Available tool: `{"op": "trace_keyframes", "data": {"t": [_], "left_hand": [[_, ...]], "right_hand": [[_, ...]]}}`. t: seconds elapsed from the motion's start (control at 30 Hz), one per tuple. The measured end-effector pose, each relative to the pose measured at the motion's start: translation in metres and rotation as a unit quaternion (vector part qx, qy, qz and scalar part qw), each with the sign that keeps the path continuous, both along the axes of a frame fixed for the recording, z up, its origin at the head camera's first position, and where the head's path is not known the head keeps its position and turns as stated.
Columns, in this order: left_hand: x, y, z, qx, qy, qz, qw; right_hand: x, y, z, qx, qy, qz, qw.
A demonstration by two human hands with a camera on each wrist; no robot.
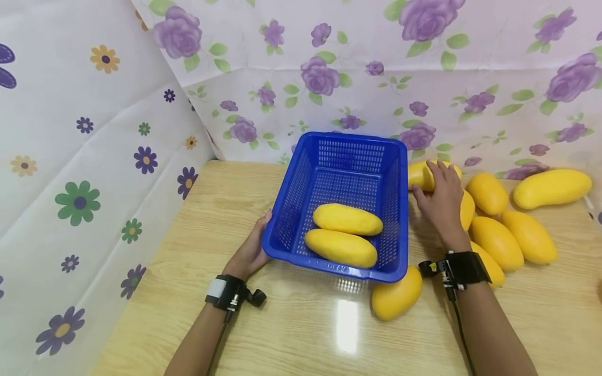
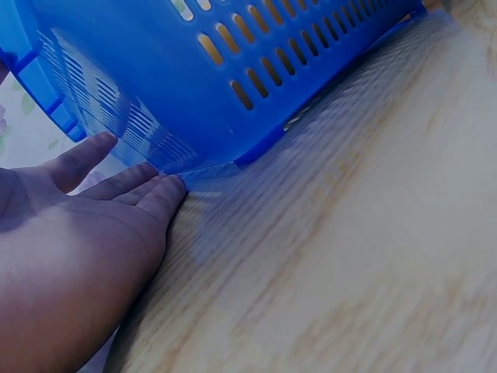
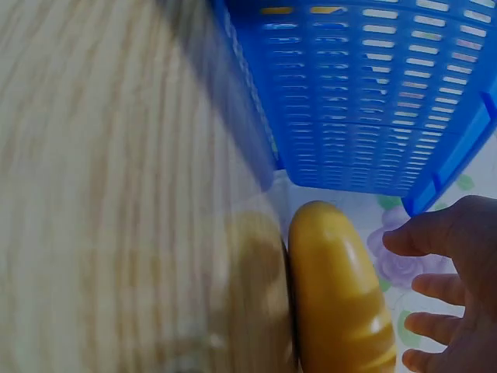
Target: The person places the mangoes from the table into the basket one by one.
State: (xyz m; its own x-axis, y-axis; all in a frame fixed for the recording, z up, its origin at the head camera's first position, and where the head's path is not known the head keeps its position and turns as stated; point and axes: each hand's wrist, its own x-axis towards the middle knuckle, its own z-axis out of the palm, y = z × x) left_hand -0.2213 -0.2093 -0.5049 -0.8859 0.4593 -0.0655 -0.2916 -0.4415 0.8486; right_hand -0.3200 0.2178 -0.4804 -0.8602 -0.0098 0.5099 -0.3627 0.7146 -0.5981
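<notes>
A blue plastic basket [image 1: 336, 274] stands on the table in the head view. Two long yellow fruits lie in it, one [image 1: 348, 219] behind the other [image 1: 340, 248]. Against the basket's left wall rests my left hand [image 1: 252, 248]; the left wrist view shows its fingers [image 2: 128, 183] extended along the lower side. My right hand [image 1: 443, 203] hovers at a third long yellow fruit [image 1: 420, 176], right of the basket. In the right wrist view its spread fingers [image 3: 435, 326] stand beside that fruit [image 3: 338, 287], apart from it.
Several mango-like fruits [image 1: 497, 243] cluster right of my right hand, with another long yellow fruit [image 1: 552, 188] at the far right. One more mango-like fruit [image 1: 397, 295] sits by the basket's front right corner. Flowered cloth [image 1: 320, 78] hangs behind the wooden table [image 1: 291, 324].
</notes>
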Motion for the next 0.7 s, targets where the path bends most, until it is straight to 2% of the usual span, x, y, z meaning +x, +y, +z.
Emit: {"op": "trace_keyframes", "data": {"t": [0.3,0.47,0.7], "left_hand": [[0.000,-0.002,0.001,-0.021,0.002,0.002,0.9998],[0.001,-0.003,0.001,-0.011,0.004,0.004,0.9999],[0.000,0.000,0.001,-0.014,0.014,0.009,0.9998]], "right_hand": [[-0.004,-0.001,-0.005,0.030,-0.002,-0.001,1.000],[-0.010,0.001,-0.006,0.042,-0.010,-0.007,0.999],[-0.014,0.006,-0.006,0.052,-0.054,-0.021,0.997]]}}
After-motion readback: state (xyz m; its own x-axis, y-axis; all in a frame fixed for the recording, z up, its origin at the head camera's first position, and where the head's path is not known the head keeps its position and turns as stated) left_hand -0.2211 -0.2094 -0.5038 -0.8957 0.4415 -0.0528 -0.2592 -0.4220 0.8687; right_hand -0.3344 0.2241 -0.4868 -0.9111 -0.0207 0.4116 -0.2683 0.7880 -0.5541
